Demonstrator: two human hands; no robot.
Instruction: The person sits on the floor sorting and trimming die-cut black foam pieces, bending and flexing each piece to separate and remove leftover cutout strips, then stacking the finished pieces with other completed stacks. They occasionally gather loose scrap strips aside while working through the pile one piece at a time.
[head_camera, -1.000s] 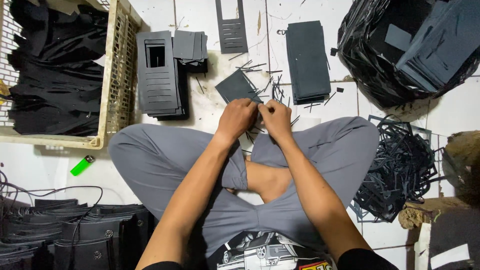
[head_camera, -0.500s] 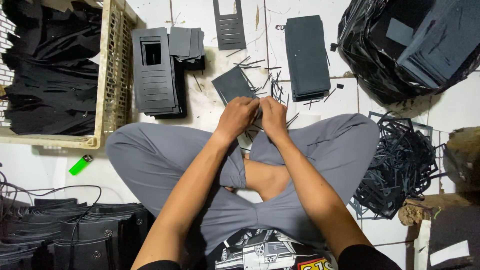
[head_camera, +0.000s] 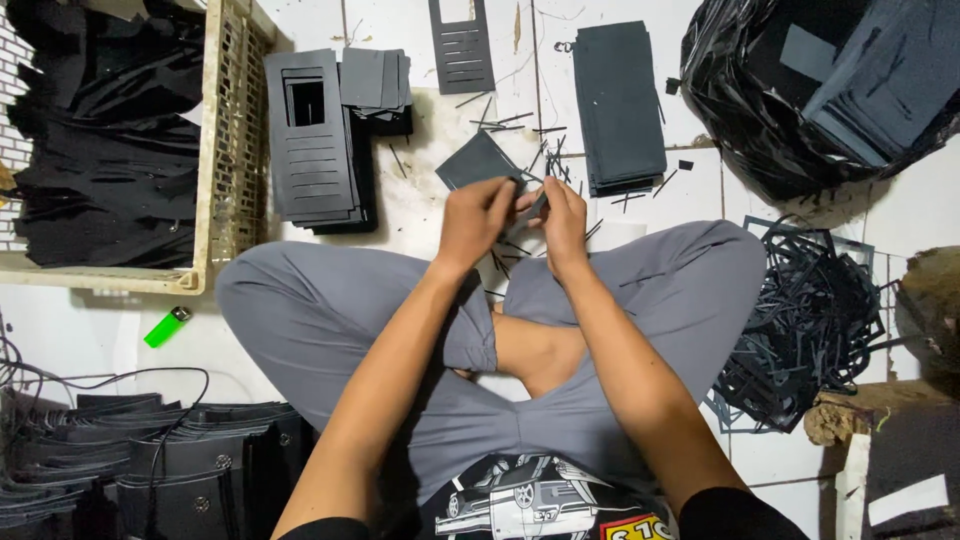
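My left hand (head_camera: 478, 215) and my right hand (head_camera: 563, 215) meet over my crossed legs, both pinching a small dark grey cut piece (head_camera: 533, 207) between the fingertips. Just beyond the hands a dark square sheet (head_camera: 474, 160) lies on the floor among thin dark offcut strips (head_camera: 540, 150). A stack of slotted dark panels (head_camera: 310, 140) sits to the left of it, and a plain dark stack (head_camera: 618, 105) to the right.
A cream plastic crate (head_camera: 228, 150) full of black pieces stands at the left. A black plastic bag (head_camera: 790, 90) holds grey sheets at top right. A tangle of cut-out frames (head_camera: 810, 320) lies right, a green lighter (head_camera: 167, 326) left, black wallets (head_camera: 170, 460) bottom left.
My hands have stayed together over my legs, working the small piece; the fingers shifted slightly. The camera view drifted a little.
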